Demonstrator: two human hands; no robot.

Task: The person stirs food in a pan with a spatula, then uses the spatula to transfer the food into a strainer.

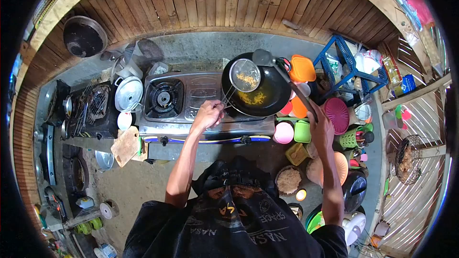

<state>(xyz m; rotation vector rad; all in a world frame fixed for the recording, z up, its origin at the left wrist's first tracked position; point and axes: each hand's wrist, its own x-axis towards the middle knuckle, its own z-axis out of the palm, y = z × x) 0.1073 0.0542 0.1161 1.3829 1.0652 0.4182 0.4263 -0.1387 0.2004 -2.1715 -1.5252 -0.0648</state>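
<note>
My left hand (210,115) is closed round the handle of a mesh strainer (245,75), which is held over a black wok (275,96). Small golden-brown pieces lie in the strainer. More yellow-orange pieces (252,98) sit in the wok below it. My right hand (321,125) grips the long handle of a dark ladle (263,58), whose head is at the wok's far rim. The wok stands on the right side of a two-burner gas stove (203,125).
The stove's left burner (164,98) is bare. Left of it are a silver lidded pot (128,93) and a cutting board (125,146). A blue rack (351,62), an orange container (302,69) and a pink lid (336,116) are at the right.
</note>
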